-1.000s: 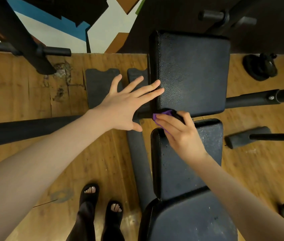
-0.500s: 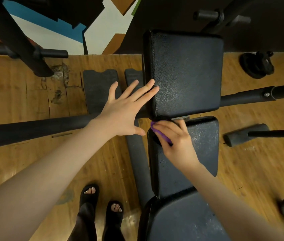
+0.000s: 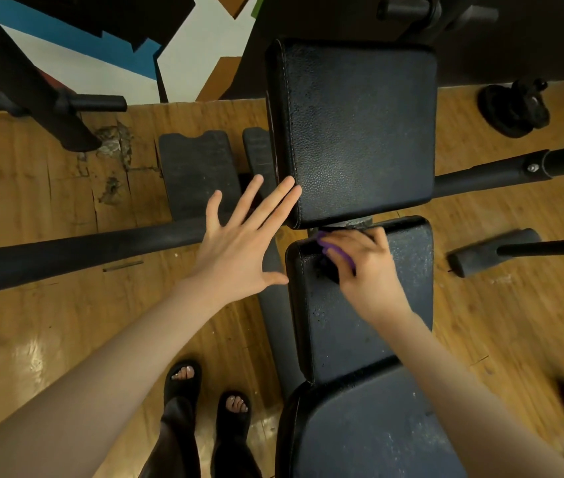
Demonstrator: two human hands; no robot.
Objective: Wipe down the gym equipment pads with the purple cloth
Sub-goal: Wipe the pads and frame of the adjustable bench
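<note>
Purple cloth [image 3: 337,252]; black pads [image 3: 360,132]; tan wood floor [image 3: 32,208].

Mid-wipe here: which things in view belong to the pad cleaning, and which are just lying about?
Part of the job:
- purple cloth, under the right hand
- middle pad, being wiped
- far pad, left hand fingertips at its edge
- near pad

Lying about:
- weight plate on the floor
- floor mat
- loose bar at right
</note>
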